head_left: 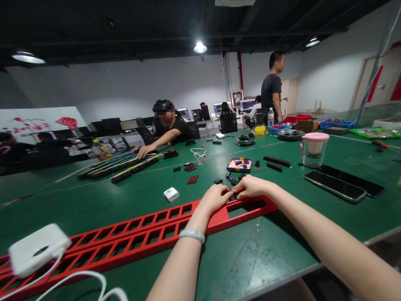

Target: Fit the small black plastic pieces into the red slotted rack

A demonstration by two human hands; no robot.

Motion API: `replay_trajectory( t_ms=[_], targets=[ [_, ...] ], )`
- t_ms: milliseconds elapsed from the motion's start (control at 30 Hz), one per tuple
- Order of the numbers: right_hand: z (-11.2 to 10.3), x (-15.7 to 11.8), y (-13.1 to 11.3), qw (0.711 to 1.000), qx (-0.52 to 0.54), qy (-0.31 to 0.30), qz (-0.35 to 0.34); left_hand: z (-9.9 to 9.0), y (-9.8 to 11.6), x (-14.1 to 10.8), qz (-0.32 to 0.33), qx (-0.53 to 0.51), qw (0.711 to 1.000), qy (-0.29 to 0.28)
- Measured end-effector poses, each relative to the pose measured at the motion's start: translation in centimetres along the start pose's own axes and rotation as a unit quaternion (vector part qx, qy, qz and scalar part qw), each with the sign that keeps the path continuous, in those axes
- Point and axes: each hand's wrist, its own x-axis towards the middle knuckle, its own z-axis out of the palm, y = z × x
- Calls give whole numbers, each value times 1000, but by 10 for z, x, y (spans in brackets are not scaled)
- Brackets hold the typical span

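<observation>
My left hand (216, 196), with a pale bangle (191, 235) on its wrist, is over the red slotted frame (216, 219) with its fingers pinched together. My right hand (252, 187) meets it from the right, fingertips also closed. Between the two sets of fingertips is a small black part (233, 195), partly hidden by the fingers. Several similar loose black parts (232, 180) lie just beyond the hands on the green table (150, 200). The red frame has two rows of slots and a longer opening at its right end, under my hands.
A white box with a cable (39, 249) rests on the frame's left end. Around lie a white charger (171, 194), a pink-cased module (239, 165), black bars (277, 160), a phone (335, 186) and a lidded cup (315, 150). Across the table, a co-worker (175, 129) reaches over wired strips (125, 165).
</observation>
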Motion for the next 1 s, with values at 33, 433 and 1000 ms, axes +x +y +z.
replay_trajectory(
  t_ms=[33, 433, 1000],
  targets=[
    [0, 0, 0, 1000, -6, -3, -7, 0, 0, 0, 2, -1, 1000, 0],
    [4, 3, -6, 995, -96, 0, 6, -3, 0, -1, 1, 0, 1000, -1],
    [1, -1, 15, 992, 88, -93, 12, -2, -4, 2, 4, 4, 1000, 4]
  ],
)
